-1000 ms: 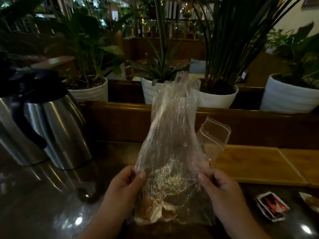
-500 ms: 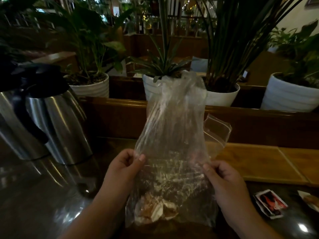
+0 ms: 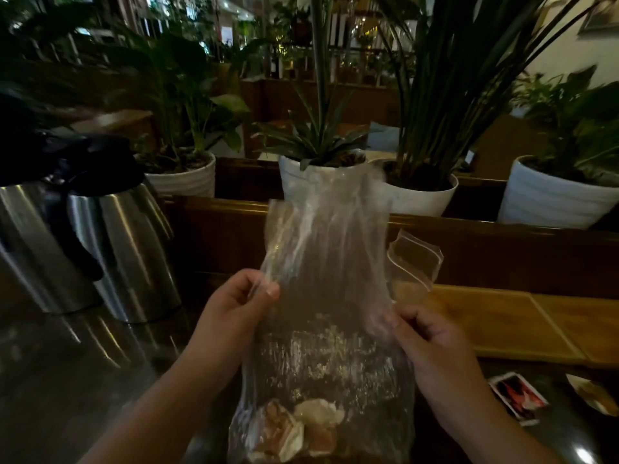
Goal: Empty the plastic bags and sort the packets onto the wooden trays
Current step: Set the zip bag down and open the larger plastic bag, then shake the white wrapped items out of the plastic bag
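A clear plastic bag [image 3: 330,269] stands upright in front of me, its top loose and blurred. Several pale and orange packets [image 3: 294,430] lie bunched at its bottom. My left hand [image 3: 234,309] pinches the bag's left edge about halfway up. My right hand [image 3: 432,349] pinches the right edge at a similar height. A small clear zip bag [image 3: 415,262] sticks up behind the right side. The wooden tray [image 3: 502,323] lies to the right on the dark table. A red-and-white packet [image 3: 517,398] and a second pale packet [image 3: 593,393] lie on the table in front of the tray.
Two steel kettles [image 3: 110,242] with black handles stand at the left on the glossy dark table [image 3: 67,380]. A wooden ledge [image 3: 485,236] runs behind, with several white plant pots [image 3: 552,199] beyond it.
Both hands have slid up the bag's sides, from near the bottom to about halfway. The packets have dropped lower in the bag, and its top has shaken.
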